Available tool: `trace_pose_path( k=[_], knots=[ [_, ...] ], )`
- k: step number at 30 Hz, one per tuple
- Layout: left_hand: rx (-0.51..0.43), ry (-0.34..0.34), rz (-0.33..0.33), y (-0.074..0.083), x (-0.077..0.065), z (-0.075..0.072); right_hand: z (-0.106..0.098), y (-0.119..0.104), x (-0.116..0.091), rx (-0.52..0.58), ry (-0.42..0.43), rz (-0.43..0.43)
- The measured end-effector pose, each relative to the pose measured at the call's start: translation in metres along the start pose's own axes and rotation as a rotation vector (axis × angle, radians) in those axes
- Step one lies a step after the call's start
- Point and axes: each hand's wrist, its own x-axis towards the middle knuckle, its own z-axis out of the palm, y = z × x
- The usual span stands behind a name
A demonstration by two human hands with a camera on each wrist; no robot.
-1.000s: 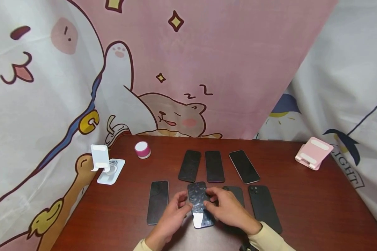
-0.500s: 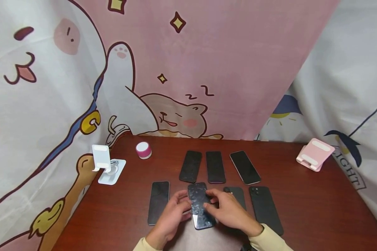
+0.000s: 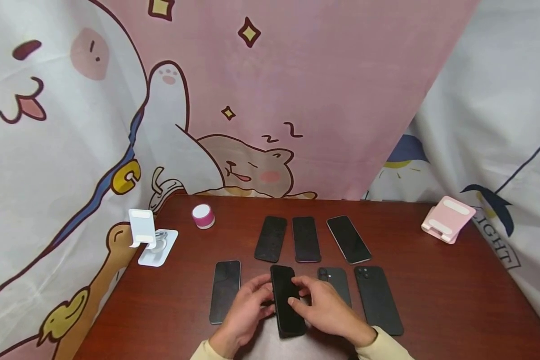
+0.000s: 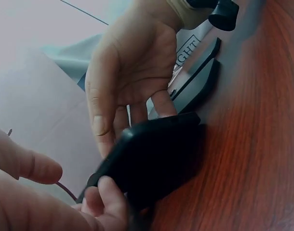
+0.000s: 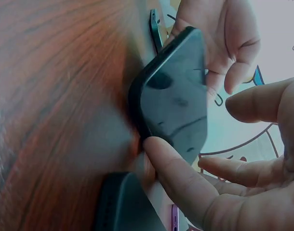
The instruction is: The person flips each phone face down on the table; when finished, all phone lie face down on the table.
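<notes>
A black smartphone (image 3: pixel 287 312), dark screen up, is held by its long edges between both hands. In the right wrist view the smartphone (image 5: pixel 178 106) stands tilted, with smudges on its glass. My left hand (image 3: pixel 248 311) grips the left edge; in the left wrist view, curled fingertips of the left hand (image 4: pixel 55 207) touch the phone's side while the thumb stays off it. My right hand (image 3: pixel 326 309) holds the right edge. In the right wrist view a finger of the right hand (image 5: pixel 253 192) meets the lower edge, and its thumb is apart from the glass.
Around the hands lie several phones: one at left (image 3: pixel 225 292), three behind, including a silver-edged phone (image 3: pixel 349 239), and two camera-side-up at right, including a black phone (image 3: pixel 379 300). A white stand (image 3: pixel 144 230), a pink-and-white jar (image 3: pixel 204 217) and a pink stand (image 3: pixel 448 220) sit farther back.
The phone's tilt has changed: its screen has gone from bright and reflective to dark, and it sits slightly nearer the person. Both hands have shifted only slightly with it.
</notes>
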Motion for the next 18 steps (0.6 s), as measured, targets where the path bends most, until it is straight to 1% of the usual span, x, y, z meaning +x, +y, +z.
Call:
trace_pose_path(
  k=[4, 8, 14, 18],
  knots=[
    [-0.030, -0.021, 0.001, -0.002, 0.001, 0.001, 0.002, -0.001, -0.001, 0.000, 0.010, -0.015],
    [-0.041, -0.061, 0.003, -0.002, 0.003, 0.003, 0.002, -0.001, -0.002, 0.016, 0.022, -0.011],
    [-0.066, -0.139, -0.035, -0.006, 0.004, 0.010, 0.003, 0.000, -0.005, 0.085, 0.016, 0.028],
    [-0.066, -0.173, -0.067, -0.009, 0.005, 0.016, 0.000, 0.001, -0.007, 0.100, 0.012, 0.010]
  ],
)
